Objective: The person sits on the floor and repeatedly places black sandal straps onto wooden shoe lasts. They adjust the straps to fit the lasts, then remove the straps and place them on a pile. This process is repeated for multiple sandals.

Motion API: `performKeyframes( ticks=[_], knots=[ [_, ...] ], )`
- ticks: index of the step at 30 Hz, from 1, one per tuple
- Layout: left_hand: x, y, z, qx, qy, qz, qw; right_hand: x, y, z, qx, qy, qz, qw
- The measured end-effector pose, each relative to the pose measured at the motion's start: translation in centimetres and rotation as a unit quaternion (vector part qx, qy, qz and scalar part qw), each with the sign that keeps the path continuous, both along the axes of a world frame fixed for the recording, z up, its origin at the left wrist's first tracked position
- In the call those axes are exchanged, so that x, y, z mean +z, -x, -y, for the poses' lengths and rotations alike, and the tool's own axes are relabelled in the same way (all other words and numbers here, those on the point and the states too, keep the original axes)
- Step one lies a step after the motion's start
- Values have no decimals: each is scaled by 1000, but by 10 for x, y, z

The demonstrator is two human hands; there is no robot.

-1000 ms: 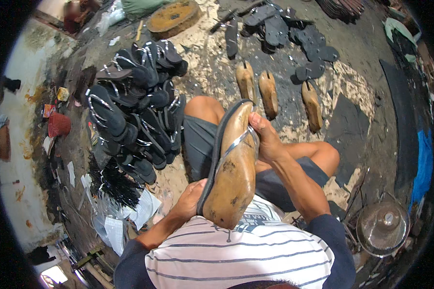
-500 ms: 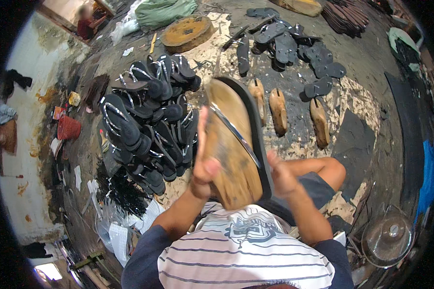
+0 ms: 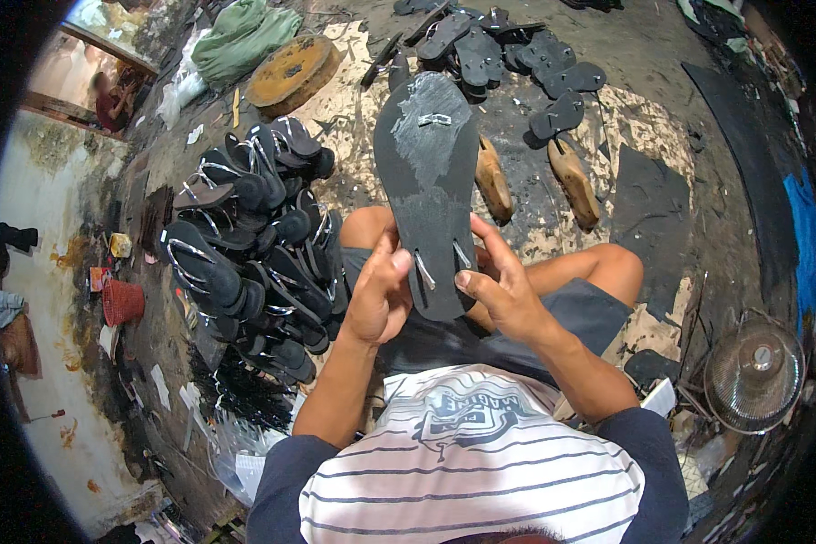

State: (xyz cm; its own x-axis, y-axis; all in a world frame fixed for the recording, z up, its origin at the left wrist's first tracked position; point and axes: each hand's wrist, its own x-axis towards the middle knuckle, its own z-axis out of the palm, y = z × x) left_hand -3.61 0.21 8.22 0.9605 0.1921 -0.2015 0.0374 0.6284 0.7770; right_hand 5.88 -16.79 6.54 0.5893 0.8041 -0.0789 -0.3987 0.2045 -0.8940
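In front of my lap I hold a black sandal sole [image 3: 435, 208], its underside turned up toward me. A pale grey smear covers its front part, where a small silvery strap end lies flat. Two more silvery strap ends [image 3: 424, 270] stick out through slots near the narrower end. My left hand [image 3: 381, 295] is closed on the left edge, thumb beside the left strap end. My right hand [image 3: 508, 295] grips the right edge, its thumb by the other strap end. Most of whatever lies behind the sole is hidden.
A heap of black sandals [image 3: 263, 236] with silvery straps lies to my left. Wooden shoe lasts [image 3: 573, 186] and a pile of black soles [image 3: 480, 54] lie ahead. At right are a black sheet [image 3: 653, 227] and a fan [image 3: 754, 374]. A round wooden block [image 3: 292, 72] sits far left.
The sandal has been turned over: the wooden last and strap faced me before, now the sole's underside does. Both hands have shifted to its lower edges. The whole view has also shifted.
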Motion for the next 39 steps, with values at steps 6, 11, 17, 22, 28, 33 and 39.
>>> performKeyframes(
  ticks=[6, 11, 17, 22, 28, 33, 39],
  knots=[
    [-3, 6, -6, 24, -72, -27, 997, -1, 5, -13, 13, -24, -8, 1000],
    [2, 7, 4, 34, -285, -30, 958, -5, -4, -10, 69, -91, -218, 969],
    [7, 7, 5, 2, -283, -18, 959, -27, 6, -26, -29, 3, 84, 996],
    [-3, 3, -2, -1, -275, -27, 961, -28, -3, -26, 19, -61, -193, 979],
    [0, -12, -13, 174, -284, 113, 936, -29, 4, -28, -135, 112, 350, 920],
    [-10, -33, -16, 224, -52, 89, 969, -30, 0, -39, -1, 82, 116, 990],
    [-56, 0, -131, 336, -98, -108, 930, -53, -45, 8, 0, 219, 224, 950]
  ],
)
